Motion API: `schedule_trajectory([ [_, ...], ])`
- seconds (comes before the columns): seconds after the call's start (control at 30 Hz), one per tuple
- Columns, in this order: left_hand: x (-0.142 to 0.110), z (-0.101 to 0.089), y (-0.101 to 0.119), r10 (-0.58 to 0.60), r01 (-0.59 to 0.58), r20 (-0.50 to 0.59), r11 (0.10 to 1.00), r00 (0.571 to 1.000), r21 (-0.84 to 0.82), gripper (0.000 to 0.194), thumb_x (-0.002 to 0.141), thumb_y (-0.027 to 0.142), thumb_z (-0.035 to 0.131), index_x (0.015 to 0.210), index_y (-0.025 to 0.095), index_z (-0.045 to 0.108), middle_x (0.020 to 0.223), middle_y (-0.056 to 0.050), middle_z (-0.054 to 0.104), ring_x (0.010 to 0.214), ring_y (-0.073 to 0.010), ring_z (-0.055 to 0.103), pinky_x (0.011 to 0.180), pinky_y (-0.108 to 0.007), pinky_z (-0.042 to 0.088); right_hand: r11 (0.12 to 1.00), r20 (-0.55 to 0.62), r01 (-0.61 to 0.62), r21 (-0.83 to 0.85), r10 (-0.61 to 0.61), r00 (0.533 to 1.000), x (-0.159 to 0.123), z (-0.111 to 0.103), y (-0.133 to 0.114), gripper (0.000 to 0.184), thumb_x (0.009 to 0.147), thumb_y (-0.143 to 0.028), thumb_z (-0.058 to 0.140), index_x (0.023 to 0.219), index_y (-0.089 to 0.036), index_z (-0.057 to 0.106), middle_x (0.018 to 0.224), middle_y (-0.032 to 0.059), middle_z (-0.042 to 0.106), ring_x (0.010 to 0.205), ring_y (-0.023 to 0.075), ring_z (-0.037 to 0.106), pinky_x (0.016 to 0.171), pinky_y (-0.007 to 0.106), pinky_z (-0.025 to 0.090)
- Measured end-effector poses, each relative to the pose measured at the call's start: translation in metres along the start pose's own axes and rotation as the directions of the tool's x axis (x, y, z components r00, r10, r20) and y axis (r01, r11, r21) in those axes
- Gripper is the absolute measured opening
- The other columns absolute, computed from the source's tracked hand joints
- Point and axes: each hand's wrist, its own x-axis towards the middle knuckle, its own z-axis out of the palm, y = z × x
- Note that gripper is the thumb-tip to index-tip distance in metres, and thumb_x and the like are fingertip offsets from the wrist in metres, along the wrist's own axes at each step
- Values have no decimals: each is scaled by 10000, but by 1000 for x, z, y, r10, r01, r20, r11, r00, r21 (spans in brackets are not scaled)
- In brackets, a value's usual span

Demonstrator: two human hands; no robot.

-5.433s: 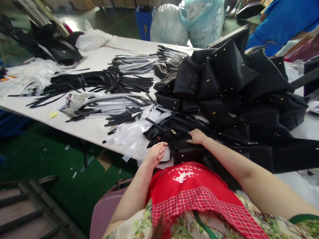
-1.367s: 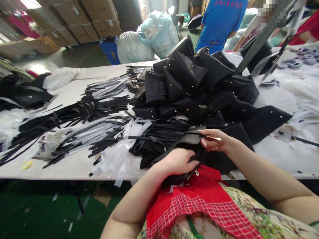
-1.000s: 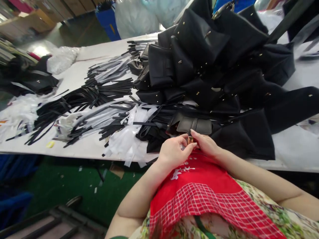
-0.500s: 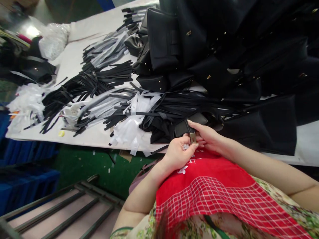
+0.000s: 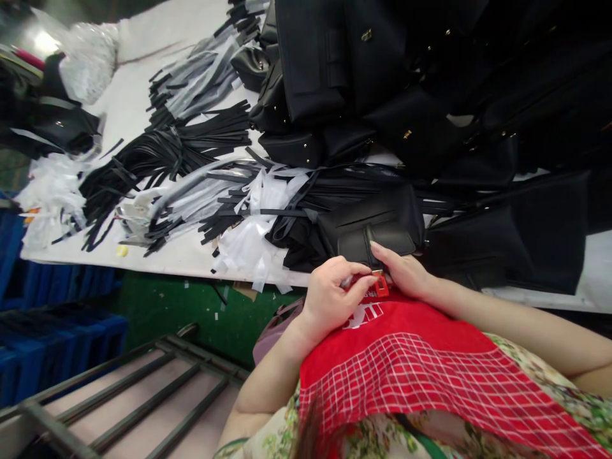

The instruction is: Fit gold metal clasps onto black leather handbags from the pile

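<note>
A black leather-look bag (image 5: 382,210) lies at the table's near edge, its front flap and narrow strap turned toward me. At the end of the strap is a shiny metal clasp (image 5: 381,285), reflecting the red of my apron. My left hand (image 5: 335,290) pinches thumb and forefinger together at the clasp's left side. A small pale bit shows between its fingers, too small to name. My right hand (image 5: 406,273) grips the bag's lower edge, thumb on top beside the strap; its other fingers are hidden underneath.
Bundles of black straps (image 5: 182,150) and crumpled white wrapping (image 5: 251,248) spread over the white table (image 5: 162,258). Black bags (image 5: 310,70) are heaped behind and to the right. A metal-framed rack (image 5: 143,395) stands at lower left, with blue pallets (image 5: 62,344) beyond it.
The bag's front has come up into fuller view. The clasp has turned and moved slightly down and right, now showing red instead of gold. Both hands stay close to it.
</note>
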Motion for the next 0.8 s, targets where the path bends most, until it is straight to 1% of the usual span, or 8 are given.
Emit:
schedule_trajectory([
  [0.1,-2,6,4,13,-9,-53,997,998,75,170,774,371,737,820,207,726,707,-24,664,644,-144,580,659,-278,480,980,-124,195,30,-190,974,-6,0,0,457,845,-635,519,773,-203,650,725,21,640,683,183,599,673,314,525],
  [0.17,-2,9,6,35,-28,-75,996,997,85,163,770,362,744,811,205,726,704,-25,667,649,-144,586,668,-279,486,950,-164,311,18,-304,938,-9,1,-1,452,857,-618,526,890,-191,670,919,42,687,839,202,632,841,339,525],
  [0.27,-2,9,9,82,-75,-84,994,993,84,150,776,348,744,800,201,726,686,-22,668,634,-136,587,652,-271,488,916,-225,400,-38,-398,889,-12,1,-1,439,871,-595,533,939,-182,665,1026,63,690,930,212,637,958,357,490],
  [0.37,-3,9,11,124,-116,-98,990,987,87,119,793,318,731,774,202,727,650,-8,657,594,-120,568,606,-253,477,882,-258,464,-77,-467,846,-13,2,2,396,884,-561,536,934,-189,662,1008,61,693,937,213,641,971,361,491],
  [0.47,-5,8,11,187,-176,-118,980,975,93,90,801,273,725,765,190,727,631,4,648,570,-104,551,568,-235,458,847,-219,525,-84,-530,819,-13,2,5,354,912,-519,516,922,-199,669,941,45,702,883,201,652,931,350,521],
  [0.6,-7,8,9,269,-260,-68,958,961,119,92,837,265,686,806,192,734,648,7,651,577,-96,556,558,-226,447,813,-209,575,-97,-581,786,-13,4,6,322,924,-485,514,962,-207,672,949,37,705,960,204,646,983,352,492],
  [0.67,-7,7,9,286,-278,-42,950,957,140,92,847,262,673,814,197,731,649,10,645,587,-97,561,565,-227,448,806,-211,583,-101,-590,780,-14,5,5,326,925,-487,509,964,-209,673,943,35,707,955,205,646,983,352,491],
  [0.8,-7,6,11,287,-281,-11,943,958,180,121,861,254,651,765,191,691,656,10,634,632,-110,575,604,-239,456,815,-210,570,-105,-578,788,-16,6,4,329,926,-486,512,858,-214,682,839,19,701,823,192,646,906,325,524],
])
